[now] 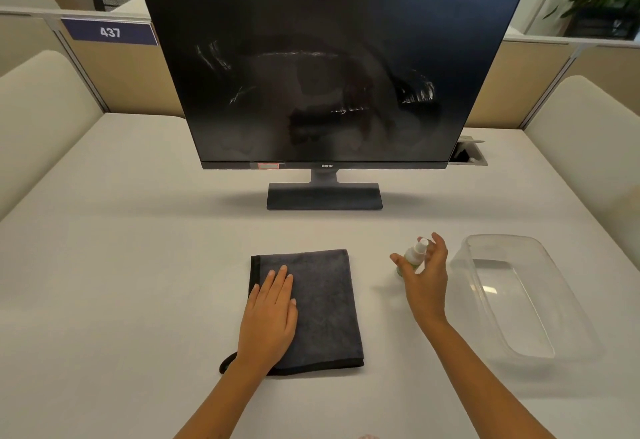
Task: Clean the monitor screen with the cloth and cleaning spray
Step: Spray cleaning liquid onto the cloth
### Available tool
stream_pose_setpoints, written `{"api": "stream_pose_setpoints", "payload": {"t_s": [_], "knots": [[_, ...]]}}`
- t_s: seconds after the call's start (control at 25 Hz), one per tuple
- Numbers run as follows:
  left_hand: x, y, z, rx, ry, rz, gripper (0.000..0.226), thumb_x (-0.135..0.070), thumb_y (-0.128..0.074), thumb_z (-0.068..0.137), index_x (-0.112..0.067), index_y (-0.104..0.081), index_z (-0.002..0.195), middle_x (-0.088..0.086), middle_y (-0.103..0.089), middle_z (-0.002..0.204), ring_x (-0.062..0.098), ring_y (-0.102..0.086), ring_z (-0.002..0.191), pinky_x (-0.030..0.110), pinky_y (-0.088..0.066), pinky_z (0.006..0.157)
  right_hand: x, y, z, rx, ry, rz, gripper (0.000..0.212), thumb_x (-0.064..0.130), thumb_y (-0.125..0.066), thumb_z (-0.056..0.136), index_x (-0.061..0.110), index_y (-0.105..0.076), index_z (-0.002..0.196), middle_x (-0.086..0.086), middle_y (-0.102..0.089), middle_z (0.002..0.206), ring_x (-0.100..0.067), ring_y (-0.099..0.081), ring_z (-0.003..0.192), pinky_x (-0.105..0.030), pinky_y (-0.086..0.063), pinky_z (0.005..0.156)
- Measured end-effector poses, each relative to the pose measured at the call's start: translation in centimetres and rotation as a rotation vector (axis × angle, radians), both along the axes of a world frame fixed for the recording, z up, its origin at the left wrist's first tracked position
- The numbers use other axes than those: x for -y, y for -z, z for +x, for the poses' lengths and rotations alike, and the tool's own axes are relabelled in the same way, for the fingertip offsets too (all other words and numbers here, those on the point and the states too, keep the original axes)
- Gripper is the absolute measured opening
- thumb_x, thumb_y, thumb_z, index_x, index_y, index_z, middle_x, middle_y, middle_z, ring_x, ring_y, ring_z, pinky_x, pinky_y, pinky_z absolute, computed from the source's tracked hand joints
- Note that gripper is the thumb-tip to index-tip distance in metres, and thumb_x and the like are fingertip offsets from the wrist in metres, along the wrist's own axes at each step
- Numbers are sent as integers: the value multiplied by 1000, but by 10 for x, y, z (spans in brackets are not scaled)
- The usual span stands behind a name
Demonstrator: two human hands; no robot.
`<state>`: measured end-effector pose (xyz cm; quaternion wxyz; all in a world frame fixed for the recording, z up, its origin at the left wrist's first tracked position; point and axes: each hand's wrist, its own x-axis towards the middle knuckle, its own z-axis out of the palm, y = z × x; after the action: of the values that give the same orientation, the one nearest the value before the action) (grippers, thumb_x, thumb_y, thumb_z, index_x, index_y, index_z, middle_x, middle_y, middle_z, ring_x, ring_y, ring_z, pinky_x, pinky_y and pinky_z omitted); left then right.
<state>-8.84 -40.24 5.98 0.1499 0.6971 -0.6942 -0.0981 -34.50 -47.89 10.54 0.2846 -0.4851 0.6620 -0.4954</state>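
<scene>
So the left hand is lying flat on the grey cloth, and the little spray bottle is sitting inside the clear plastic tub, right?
Not quite. The left hand does lie flat on the grey cloth, but the spray bottle is not inside the clear plastic tub. The head view shows it standing on the table just left of the tub, with the right hand open around it.

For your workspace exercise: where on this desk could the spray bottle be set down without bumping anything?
Free: the wide strip of desk left of the cloth, and the band between the monitor base and the cloth. Crowded: the right side, where the right hand reaches around the bottle close beside the clear tub. The left hand rests on the cloth.
</scene>
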Motion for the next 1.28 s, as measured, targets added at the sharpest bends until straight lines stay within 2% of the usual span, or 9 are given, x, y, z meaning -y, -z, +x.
{"api": "stream_pose_setpoints", "payload": {"t_s": [0.16,0.28,0.36,0.48,0.6,0.68,0.92,1.16,1.28], "knots": [[-1,0,0,-10,-8,-15,62,-47,-11,92,-18,-27,144,-2,-24,153,16,-18,142,33,-7,115,-9,-19,1,-116,98,-187,73,42,-71,75,21,-34,135,-7,-42,139,-11,-40,120,-31,-35,104],[0,-1,-1,-4,-15,-14,58,-44,-16,93,-18,-29,144,-2,-25,153,17,-20,142,33,-9,115,-18,-25,7,-363,79,-460,59,31,-72,77,15,-41,125,-15,-51,126,-19,-45,114,-19,-33,105],[0,-1,-2,-5,-27,2,53,-40,-24,96,-20,-26,145,-3,-23,154,16,-18,143,32,-6,115,-23,-21,14,-417,-87,-554,43,20,-71,79,15,-50,116,-13,-57,116,-19,-50,109,-21,-42,100],[-1,-4,-3,-8,-32,20,53,-40,-24,95,-20,-25,145,-3,-21,154,15,-16,143,31,-5,115,-34,-4,26,-386,-346,-385,22,15,-66,84,13,-59,105,-8,-63,106,-19,-60,99,-29,-54,84],[-2,-7,-4,-27,-32,13,55,-40,-23,93,-20,-27,144,-4,-22,154,15,-18,143,32,-8,115,-38,13,31,-326,-508,69,24,24,-60,91,16,-57,113,1,-60,110,-15,-59,99,-20,-50,86],[-2,-7,-5,-38,-38,-2,52,-38,-28,95,-19,-28,144,-4,-24,153,16,-19,142,32,-9,115,-35,21,35,-375,-572,258,31,32,-56,92,19,-53,120,3,-60,109,-12,-58,97,-21,-49,90],[-3,-6,-4,-54,-55,-23,49,-34,-36,96,-20,-31,143,-3,-28,152,15,-21,141,32,-12,114,-37,20,54,-414,-497,372,45,44,-58,89,18,-52,125,0,-66,105,-12,-60,89,-20,-47,82],[-2,-2,-2,-69,-50,-33,50,-36,-34,97,-22,-29,144,-5,-26,153,13,-19,142,30,-9,115,-33,14,59,-269,-420,460,24,44,-68,81,22,-58,85,11,-61,71,-8,-57,64,-6,-39,57],[-2,-2,-2,-75,-33,-19,51,-39,-29,96,-23,-26,145,-6,-21,154,13,-16,143,29,-4,114,-33,11,62,-167,-403,491,22,44,-67,82,24,-56,85,9,-61,78,-9,-59,72,-9,-41,57]]}}
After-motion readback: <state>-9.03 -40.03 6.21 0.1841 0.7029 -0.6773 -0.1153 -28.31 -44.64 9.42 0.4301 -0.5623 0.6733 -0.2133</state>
